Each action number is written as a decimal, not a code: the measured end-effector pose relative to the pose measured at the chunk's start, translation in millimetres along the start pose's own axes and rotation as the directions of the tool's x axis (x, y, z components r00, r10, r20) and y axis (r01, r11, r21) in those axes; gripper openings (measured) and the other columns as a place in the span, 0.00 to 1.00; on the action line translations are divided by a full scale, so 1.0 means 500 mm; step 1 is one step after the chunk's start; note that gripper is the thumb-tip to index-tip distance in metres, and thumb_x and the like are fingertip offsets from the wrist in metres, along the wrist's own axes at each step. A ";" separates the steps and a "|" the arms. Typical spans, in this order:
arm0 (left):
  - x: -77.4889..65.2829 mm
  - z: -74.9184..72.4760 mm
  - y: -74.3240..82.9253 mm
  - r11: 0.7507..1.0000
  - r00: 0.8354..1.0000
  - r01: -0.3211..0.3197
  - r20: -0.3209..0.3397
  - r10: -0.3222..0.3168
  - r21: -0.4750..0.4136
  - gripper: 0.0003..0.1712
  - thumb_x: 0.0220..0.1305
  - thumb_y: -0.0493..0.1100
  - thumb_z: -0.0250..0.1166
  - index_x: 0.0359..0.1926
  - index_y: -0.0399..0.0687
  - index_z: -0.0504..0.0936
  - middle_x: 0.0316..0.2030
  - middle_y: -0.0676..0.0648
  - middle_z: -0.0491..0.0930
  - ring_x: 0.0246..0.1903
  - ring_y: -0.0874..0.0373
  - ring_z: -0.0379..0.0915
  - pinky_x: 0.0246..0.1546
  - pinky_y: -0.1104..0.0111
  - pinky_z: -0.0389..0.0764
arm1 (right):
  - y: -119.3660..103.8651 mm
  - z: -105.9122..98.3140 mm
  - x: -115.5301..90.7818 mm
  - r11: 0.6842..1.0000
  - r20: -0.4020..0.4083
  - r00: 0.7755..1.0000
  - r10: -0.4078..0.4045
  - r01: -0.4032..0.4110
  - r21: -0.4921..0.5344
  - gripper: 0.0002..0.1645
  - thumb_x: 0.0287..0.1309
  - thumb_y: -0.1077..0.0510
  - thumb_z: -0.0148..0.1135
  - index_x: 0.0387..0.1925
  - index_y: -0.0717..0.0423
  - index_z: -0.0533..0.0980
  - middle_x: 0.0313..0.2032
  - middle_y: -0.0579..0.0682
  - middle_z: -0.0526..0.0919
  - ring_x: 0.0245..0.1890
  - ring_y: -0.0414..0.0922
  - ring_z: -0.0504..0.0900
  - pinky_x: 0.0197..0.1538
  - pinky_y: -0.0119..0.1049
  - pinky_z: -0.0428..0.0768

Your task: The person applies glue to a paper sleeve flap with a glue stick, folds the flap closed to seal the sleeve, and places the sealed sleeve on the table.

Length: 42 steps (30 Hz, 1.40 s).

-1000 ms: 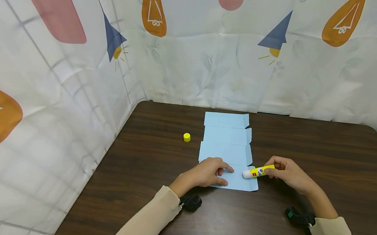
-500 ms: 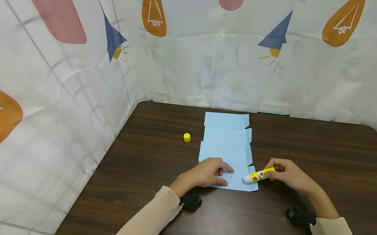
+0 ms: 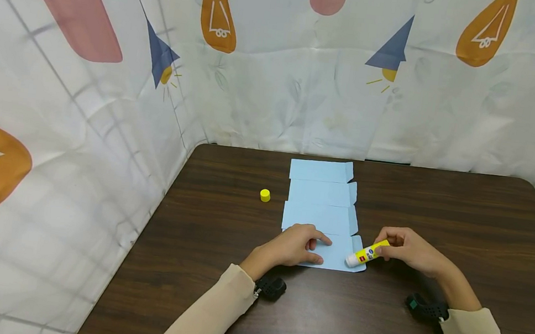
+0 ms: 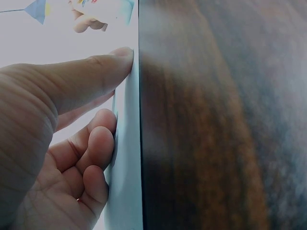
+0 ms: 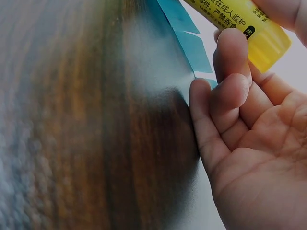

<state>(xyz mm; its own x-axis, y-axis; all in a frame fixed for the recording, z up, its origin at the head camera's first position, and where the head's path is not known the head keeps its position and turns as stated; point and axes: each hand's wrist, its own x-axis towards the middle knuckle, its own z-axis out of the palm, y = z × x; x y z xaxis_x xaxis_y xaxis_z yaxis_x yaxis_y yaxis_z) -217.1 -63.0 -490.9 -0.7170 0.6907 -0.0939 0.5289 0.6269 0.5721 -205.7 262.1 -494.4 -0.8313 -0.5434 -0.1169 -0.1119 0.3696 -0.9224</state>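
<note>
Here's the glue stick (image 3: 368, 253), slanting across the right-hand edge of the nearest panel, its white end down at the flap there and its yellow end up toward you. Your right hand (image 3: 410, 250) has it, thumb and fingertips pinched around the yellow barrel; over in the right wrist view you can read dark printing along that barrel, and your spare fingers curl loosely below it, gripping nothing.

Under the stick lies the light-blue paper (image 3: 319, 218), flat on the bench, four panels running away from you in a column, each with a small flap along its right side. Your left hand (image 3: 294, 245) is on the nearest panel, thumb and index finger stretched out and set apart, resting on the paper and grasping nothing; the left wrist view catches the thumb tip right by the paper's near edge, the other fingers bent in beside it.

Out to the left of the paper, apart from it, there's a little yellow cap (image 3: 265, 195) sitting on the dark wood-grain bench (image 3: 220, 228). You've got a black band at each wrist, just past your beige sleeves (image 3: 214, 311). Beyond the bench hangs a white sheet (image 3: 265, 100), printed with orange bulbs and blue lampshades.
</note>
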 end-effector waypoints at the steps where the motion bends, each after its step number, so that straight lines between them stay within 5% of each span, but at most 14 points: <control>1: 0.000 0.000 0.000 1.000 1.000 0.001 -0.001 -0.001 0.000 0.24 0.63 0.48 0.75 0.60 0.55 0.85 0.29 0.56 0.73 0.26 0.67 0.65 0.29 0.77 0.68 | 0.000 0.000 0.000 1.000 0.002 1.000 -0.002 0.002 0.002 0.05 0.67 0.61 0.63 0.39 0.60 0.79 0.30 0.57 0.80 0.31 0.47 0.78 0.35 0.36 0.76; 12: 0.001 0.000 0.000 1.000 1.000 0.007 0.001 -0.007 0.001 0.25 0.63 0.47 0.75 0.61 0.55 0.85 0.28 0.56 0.73 0.26 0.66 0.65 0.29 0.77 0.69 | 0.000 0.000 -0.001 1.000 0.028 0.999 -0.017 0.016 0.007 0.04 0.67 0.61 0.62 0.39 0.60 0.79 0.27 0.48 0.78 0.30 0.46 0.77 0.35 0.37 0.76; 26: 0.001 0.000 -0.002 1.000 1.000 -0.004 0.002 0.004 0.008 0.25 0.63 0.48 0.74 0.61 0.56 0.84 0.28 0.56 0.73 0.26 0.66 0.65 0.29 0.78 0.69 | -0.004 0.002 -0.001 1.000 0.027 1.000 -0.002 0.002 -0.021 0.04 0.67 0.61 0.63 0.38 0.58 0.79 0.31 0.58 0.81 0.32 0.46 0.79 0.35 0.36 0.77; 42: 0.001 0.000 0.000 1.000 1.000 0.006 0.001 -0.006 0.005 0.25 0.63 0.48 0.74 0.61 0.55 0.84 0.29 0.56 0.73 0.26 0.66 0.65 0.29 0.77 0.68 | -0.001 0.001 -0.001 1.000 0.038 0.999 -0.011 0.012 -0.014 0.03 0.66 0.62 0.62 0.38 0.59 0.78 0.29 0.54 0.79 0.32 0.47 0.78 0.35 0.37 0.76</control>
<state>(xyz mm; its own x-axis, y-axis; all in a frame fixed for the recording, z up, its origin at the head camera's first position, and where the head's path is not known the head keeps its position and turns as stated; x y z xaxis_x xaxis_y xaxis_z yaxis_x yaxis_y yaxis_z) -217.5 -62.8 -491.0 -0.7199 0.6871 -0.0983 0.5266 0.6330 0.5674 -205.1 261.7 -494.2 -0.8089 -0.5755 -0.1205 -0.1293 0.3740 -0.9184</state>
